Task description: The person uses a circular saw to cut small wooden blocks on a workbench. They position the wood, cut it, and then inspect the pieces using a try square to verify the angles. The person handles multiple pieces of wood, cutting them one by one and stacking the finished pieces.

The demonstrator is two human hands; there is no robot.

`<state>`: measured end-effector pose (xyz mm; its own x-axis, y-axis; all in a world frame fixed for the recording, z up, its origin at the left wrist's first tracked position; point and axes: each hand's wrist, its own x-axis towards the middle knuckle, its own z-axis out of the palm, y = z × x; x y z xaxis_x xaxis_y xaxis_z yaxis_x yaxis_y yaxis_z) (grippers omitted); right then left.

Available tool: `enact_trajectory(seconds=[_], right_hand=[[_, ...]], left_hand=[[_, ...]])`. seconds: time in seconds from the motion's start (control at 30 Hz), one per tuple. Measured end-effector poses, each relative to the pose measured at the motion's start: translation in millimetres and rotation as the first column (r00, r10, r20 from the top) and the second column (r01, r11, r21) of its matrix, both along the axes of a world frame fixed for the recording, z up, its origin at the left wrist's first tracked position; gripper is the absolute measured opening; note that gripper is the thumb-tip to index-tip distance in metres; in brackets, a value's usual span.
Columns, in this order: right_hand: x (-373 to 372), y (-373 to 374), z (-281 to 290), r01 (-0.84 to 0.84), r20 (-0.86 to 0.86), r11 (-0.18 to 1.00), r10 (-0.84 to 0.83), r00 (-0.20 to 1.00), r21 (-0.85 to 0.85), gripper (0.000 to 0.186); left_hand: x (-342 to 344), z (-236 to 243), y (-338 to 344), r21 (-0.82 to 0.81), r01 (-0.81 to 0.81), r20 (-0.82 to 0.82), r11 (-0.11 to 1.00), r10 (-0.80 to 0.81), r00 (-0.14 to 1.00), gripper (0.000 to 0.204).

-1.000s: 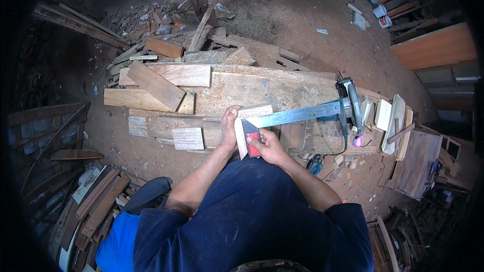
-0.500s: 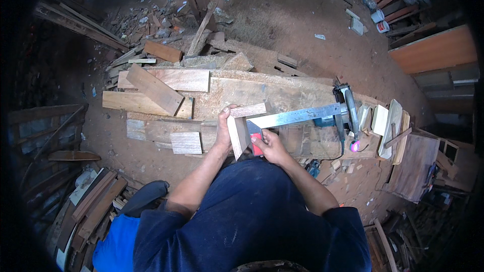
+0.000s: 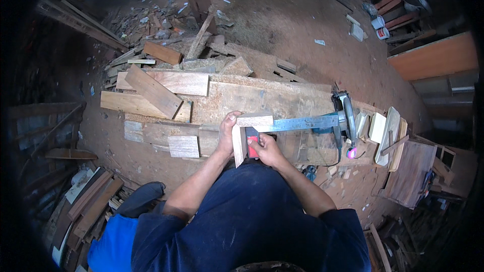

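Observation:
My left hand [image 3: 227, 135] grips two short pale boards [image 3: 254, 121] that meet at a right angle, one lying crosswise, the other [image 3: 238, 146] pointing toward my body. My right hand [image 3: 263, 151] is closed on the red-and-black handle of a try square [image 3: 252, 147], its thumb over the red part. The square's steel blade [image 3: 305, 122] runs right from beside the crosswise board toward a circular saw [image 3: 344, 116] on the sawdust-covered plank workbench [image 3: 252, 93].
Loose boards [image 3: 154, 92] lie on the bench's left. A pink tape measure [image 3: 351, 152] and upright offcuts [image 3: 378, 127] are at the right. Wood scrap surrounds a post [image 3: 196, 5] behind. Stacked planks [image 3: 91, 199] and blue cloth [image 3: 111, 242] are at lower left.
Over the last second the held boards and square first tilted, then came back more level, with the blade now nearly horizontal in the view. Both hands keep their grips.

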<state>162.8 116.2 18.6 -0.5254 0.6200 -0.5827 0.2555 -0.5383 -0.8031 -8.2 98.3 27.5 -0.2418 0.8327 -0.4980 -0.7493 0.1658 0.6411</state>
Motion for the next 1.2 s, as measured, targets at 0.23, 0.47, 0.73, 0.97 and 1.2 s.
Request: enact_trajectory(seconds=[0.23,0.47,0.73,0.97,1.2], right_hand=[[-8.5,6.2,5.4,-0.030,0.026,0.998,0.031,0.999,-0.046,0.015],[-15.0,21.3,-17.3,-0.044,-0.002,0.999,0.044,0.999,-0.009,0.019],[6.9,97.9,-98.6,0.024,0.282,0.998,-0.005,0.959,-0.064,0.032],[-21.1,88.8,2.2,-0.235,0.320,0.509,-0.086,0.943,0.828,0.063],[3.7,78.8,-10.4,0.217,0.030,0.928,-0.236,0.971,0.303,0.042]], left_hand=[[-8.3,-8.7,-0.5,-0.036,0.016,-0.085,0.999,-0.019,0.996,0.050],[-18.3,-30.3,5.4,-0.084,-0.055,-0.107,0.995,0.045,0.993,0.041],[-63.0,-41.4,27.4,-0.180,-0.005,-0.276,0.984,-0.046,0.960,0.031],[-76.8,-38.3,25.8,-0.274,0.195,-0.134,0.942,-0.238,0.962,0.037],[-57.1,-22.6,40.0,-0.187,0.158,0.329,0.970,-0.090,0.940,0.071]])
